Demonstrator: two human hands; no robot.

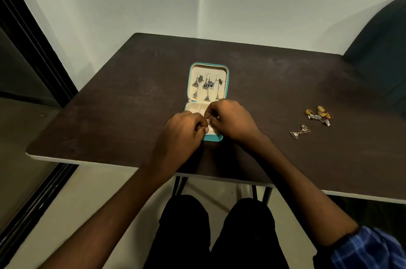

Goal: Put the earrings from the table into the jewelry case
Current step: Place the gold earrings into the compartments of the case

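Both hands meet over the lower tray of the open teal jewelry case (226,84), which lies flat near the middle of the dark counter (109,115) with its lid folded back away from the person. The left hand (183,131) and the right hand (232,120) have their fingers curled inward, tips almost touching, apparently pinching something very small between them just above the cream compartments. The item itself is too small and hidden to name, though working an earring or its backing with two hands would explain the posture: one hand steadies while the other fits it. The case sits squarely in front of the person, probably so both hands reach it evenly. Its long axis runs straight away from the person, hinge across the middle. In the lid, silver dangle earrings (207,87) hang in rows with their lengths along that same axis, hooks toward the far edge and drops toward the hinge. Waiting well apart on the counter to the right are a cluster of gold earrings (319,112), heaped in no clear direction, and nearer the person a triangular pair (299,132) lying tip to tip on a slight diagonal.
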